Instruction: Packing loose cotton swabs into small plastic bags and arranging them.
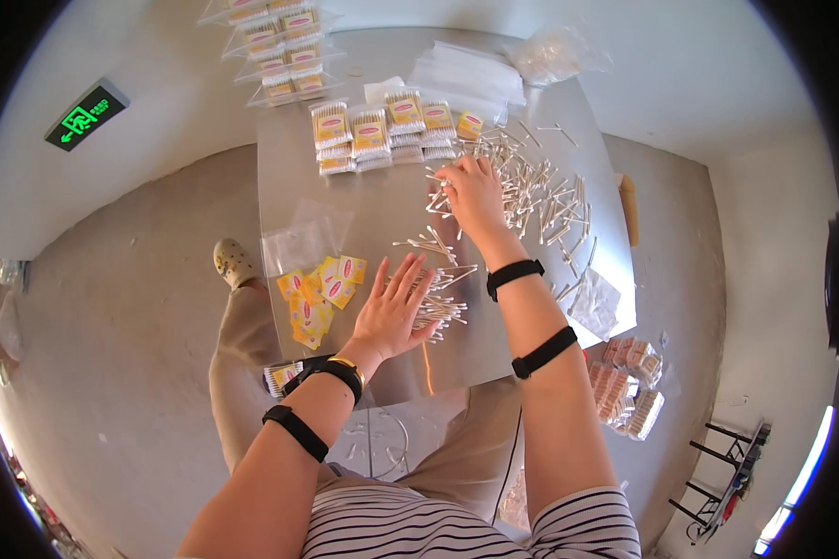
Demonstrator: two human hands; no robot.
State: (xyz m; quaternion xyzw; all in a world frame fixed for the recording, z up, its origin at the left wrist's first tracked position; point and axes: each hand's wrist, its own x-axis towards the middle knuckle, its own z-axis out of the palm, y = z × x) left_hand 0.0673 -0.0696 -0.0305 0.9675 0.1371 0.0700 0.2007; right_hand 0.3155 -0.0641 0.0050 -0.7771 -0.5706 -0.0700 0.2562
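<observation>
- Mostly sideways lie the swabs under the palm [446, 311], their long axes running roughly left to right across the table [494, 345], white tips poking out to the right, a few slanting away from the body
- Just beyond them, a small loose cluster [431, 244] points several ways, some sticks slanting, some nearly level
- Farther off and to the right, the big heap [524, 191] is a jumble with no shared direction
- The left hand [391, 306] is laid palm down over the near swabs, fingers straight and aimed forward and a little right, thumb stretched to the right; it is unclenched, pressing or resting rather than gripping
- The right hand [474, 194] reaches forward to the heap's left edge, forearm slanting up and leftward, fingers curled and bunched; whether a swab is pinched there, I cannot tell
- Yellow cards [312, 312] lie left of the left hand, fanned at mixed angles
</observation>
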